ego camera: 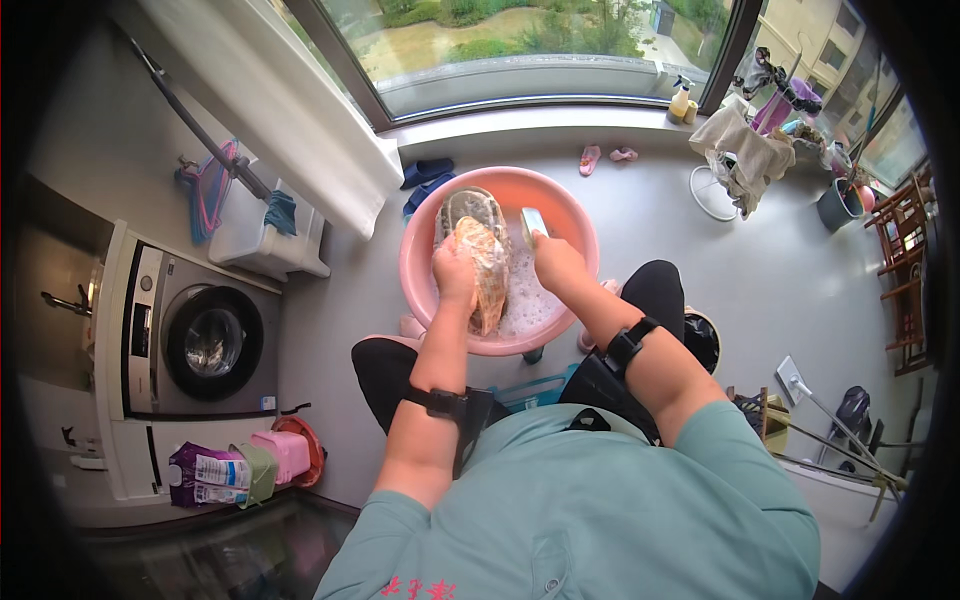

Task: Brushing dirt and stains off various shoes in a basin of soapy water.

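A pink plastic basin (577, 300) stands before me with sudsy water (534, 315) in it. Inside, a long grey-brown board-like thing (466, 201) with a rounded end leans along the left side, partly covered. On top of it lies a foam-covered tan item (484, 274), long like a shoe; foam hides its exact kind. My left hand (454, 268) grips this item at its left side. Over the basin's right half, my right hand (559, 261) holds a small pale block, apparently a scrubbing brush (533, 223), apart from the tan item.
Blue slippers (427, 174) and pink shoes (590, 160) are on the floor beyond the basin. At left are a washing machine (214, 341) and a white tub (262, 232). A rack with hanging cloth (750, 150) stands right; a lined bin (701, 341) sits beside my right leg.
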The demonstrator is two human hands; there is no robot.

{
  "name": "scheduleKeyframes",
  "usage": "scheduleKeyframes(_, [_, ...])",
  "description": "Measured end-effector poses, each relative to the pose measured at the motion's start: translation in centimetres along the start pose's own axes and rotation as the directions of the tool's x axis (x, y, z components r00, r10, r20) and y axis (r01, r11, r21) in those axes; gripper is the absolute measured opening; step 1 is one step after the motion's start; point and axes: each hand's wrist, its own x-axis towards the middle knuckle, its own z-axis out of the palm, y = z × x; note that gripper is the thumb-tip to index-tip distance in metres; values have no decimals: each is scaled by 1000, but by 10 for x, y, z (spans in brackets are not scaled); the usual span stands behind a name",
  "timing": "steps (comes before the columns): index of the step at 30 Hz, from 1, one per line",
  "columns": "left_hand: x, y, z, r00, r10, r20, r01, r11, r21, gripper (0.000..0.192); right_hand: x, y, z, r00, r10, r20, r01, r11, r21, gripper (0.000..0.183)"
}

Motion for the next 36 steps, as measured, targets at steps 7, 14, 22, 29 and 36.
scheduleKeyframes(7, [-6,5,-2,967,-254,32,248,897,-367,34,3,20,11,933,78,351,38,949,-314,35])
scheduleKeyframes(14, [-7,6,0,966,-258,-17,224,869,-442,33,-57,-46,-40,985,-82,150,77,996,39,42])
scheduleKeyframes(22, [-21,-13,42,965,-182,-188,113,938,-328,29,-39,-57,-21,989,-144,42,140,986,96,47])
scheduleKeyframes(29, [-8,-14,7,965,-242,-103,200,930,-309,27,-54,-73,-17,965,-244,94,238,969,73,53])
scheduleKeyframes(36, [-9,2,6,971,-209,-118,182,962,-205,29,-56,-72,-20,967,-237,95,229,969,89,54])
